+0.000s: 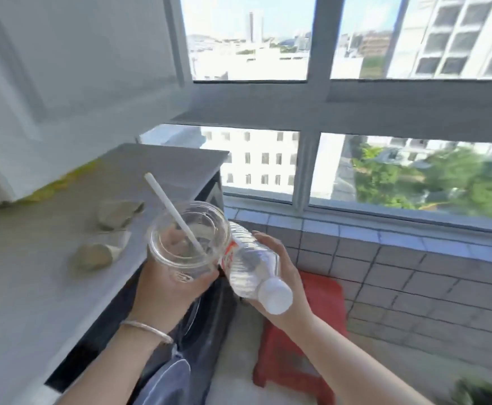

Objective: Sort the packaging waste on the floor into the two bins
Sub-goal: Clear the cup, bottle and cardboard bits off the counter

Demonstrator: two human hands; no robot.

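Head view. A clear plastic bottle [249, 258] lay tilted in the right hand [282, 270], its long axis running from upper left to lower right; the white cap [275, 296] pointed down and toward the camera, the base up and away, just beside the cup. The right hand's fingers curled under and around the bottle's body, the fingertips showing above its upper edge. A red-and-white label [229, 254] wrapped the bottle near its far end; the writing on it was too blurred to read.

A clear plastic cup [185, 244] stood nearly upright in the left hand [166, 285], its open mouth facing up and toward the camera. A white straw [174, 214] leaned out of it toward the upper left. The left hand's fingers wrapped the cup's lower wall from below; a thin bracelet [148, 328] circled that wrist. Any print on the cup could not be made out.

Both items were held in the air above a dark bin [204, 325] beside a grey counter [34, 273]. A red stool [303, 340] stood on the floor under the right forearm, near a tiled wall [414, 282] below the window [356, 97].
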